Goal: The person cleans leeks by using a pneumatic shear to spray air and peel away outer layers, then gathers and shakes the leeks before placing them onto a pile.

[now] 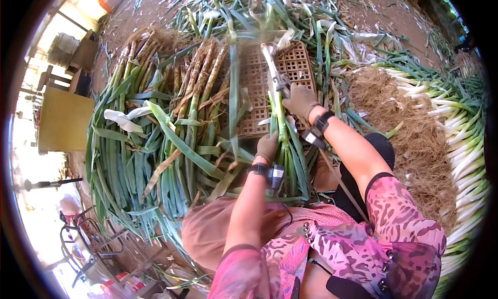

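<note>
My left hand (267, 147), in a brownish glove, is closed around a leek (280, 120) by its green lower part. The leek's white end points away from me over a brown plastic crate (305, 60). My right hand (301, 100), gloved too, is wrapped around what looks like a metal air gun (281, 83), close beside the leek's stem. A thin hose (342, 180) runs from near that hand down toward my lap. Fingers partly hide the air gun's handle.
Unpeeled leeks (194, 99) with brown roots lie in a big pile at left. White-stemmed leeks (464, 159) form a long row at right, beside a heap of roots (402, 127). Leaf scraps (249, 3) cover the ground ahead. A yellow panel (65, 120) stands far left.
</note>
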Demonstrator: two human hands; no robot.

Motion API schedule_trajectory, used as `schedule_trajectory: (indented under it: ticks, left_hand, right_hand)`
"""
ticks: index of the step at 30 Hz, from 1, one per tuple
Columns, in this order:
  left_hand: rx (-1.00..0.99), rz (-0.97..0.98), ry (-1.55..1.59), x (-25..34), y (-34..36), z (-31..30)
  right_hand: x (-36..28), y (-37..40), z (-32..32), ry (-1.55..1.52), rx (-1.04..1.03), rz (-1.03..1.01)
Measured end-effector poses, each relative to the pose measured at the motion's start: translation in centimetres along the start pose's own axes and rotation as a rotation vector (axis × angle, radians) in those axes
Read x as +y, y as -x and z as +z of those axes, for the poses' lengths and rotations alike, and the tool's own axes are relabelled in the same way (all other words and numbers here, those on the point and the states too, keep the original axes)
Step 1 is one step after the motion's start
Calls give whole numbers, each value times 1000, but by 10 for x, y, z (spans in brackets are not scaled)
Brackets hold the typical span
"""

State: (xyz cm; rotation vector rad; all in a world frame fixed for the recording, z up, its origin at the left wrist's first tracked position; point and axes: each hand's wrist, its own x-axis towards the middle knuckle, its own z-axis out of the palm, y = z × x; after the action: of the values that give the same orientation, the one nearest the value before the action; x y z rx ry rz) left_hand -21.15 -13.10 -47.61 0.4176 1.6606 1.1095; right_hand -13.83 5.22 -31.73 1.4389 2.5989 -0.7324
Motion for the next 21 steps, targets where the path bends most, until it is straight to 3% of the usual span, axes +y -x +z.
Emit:
schedule_trajectory:
  ticks: [3,4,5,8,9,11,12,15,18,21]
  left_hand:
    - [52,29,-177,2,0,-4]
    - [78,38,-244,-1,2,-6]
    - [87,5,-386,-6,4,-9]
    - [62,-129,-828,43,50,-25]
    - [59,-163,-879,43,56,-37]
    - [42,-234,-988,39,70,-56]
    - [31,-238,-1014,38,75,-58]
    - [132,-163,-836,45,82,-29]
    - [-15,336,-260,80,108,15]
    - [-234,33,-58,98,104,54]
  right_hand:
    - [-8,-9,-4,133,-23,-87]
    - [-16,7,-15,249,-139,-232]
    - [-14,6,-4,327,-287,-199]
    - [-8,32,-4,329,-209,-292]
    - [5,23,10,298,-224,-195]
    - [23,21,27,315,-112,-237]
    - [21,23,26,285,-152,-206]
    - [19,25,29,269,-150,-212]
    - [22,21,36,299,-192,-206]
    - [21,20,33,260,-194,-218]
